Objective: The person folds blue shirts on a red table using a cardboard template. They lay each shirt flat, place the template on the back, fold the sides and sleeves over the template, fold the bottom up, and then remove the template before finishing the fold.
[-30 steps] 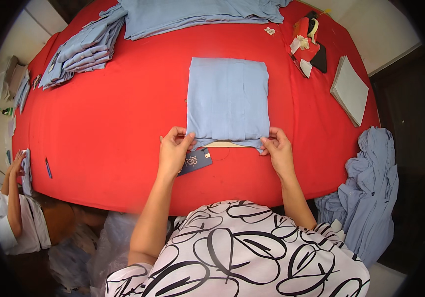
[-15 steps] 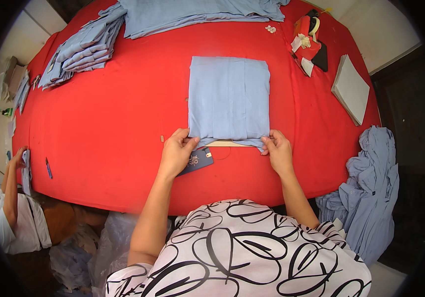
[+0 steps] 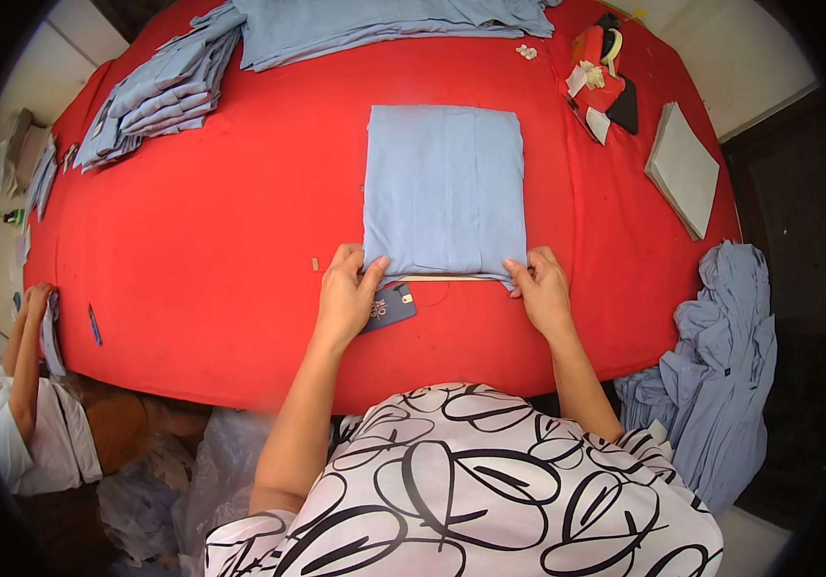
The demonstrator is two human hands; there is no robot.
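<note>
A light blue shirt [image 3: 444,188], folded into a neat rectangle, lies in front of me on the red cloth. My left hand [image 3: 347,293] pinches its near left corner between thumb and fingers. At the near right corner, my right hand [image 3: 540,291] has hold of the shirt in the same way. Under the shirt's near edge, a thin strip of pale board [image 3: 432,279] shows between my hands. A dark blue hang tag [image 3: 392,308] sticks out beside my left thumb, partly covered by the hand.
Stacked blue shirts [image 3: 167,87] lie at the far left, more blue garments [image 3: 393,29] along the far edge. A white paper stack [image 3: 684,171] is at right, near a black phone [image 3: 622,108]. Blue shirts [image 3: 721,375] hang off the right side. Another person's hands [image 3: 38,300] are at left, near a pen [image 3: 94,325].
The shirt's near edge has been drawn slightly toward me and straightened, so less pale board shows. The hang tag is more covered now. Both hands keep their grip.
</note>
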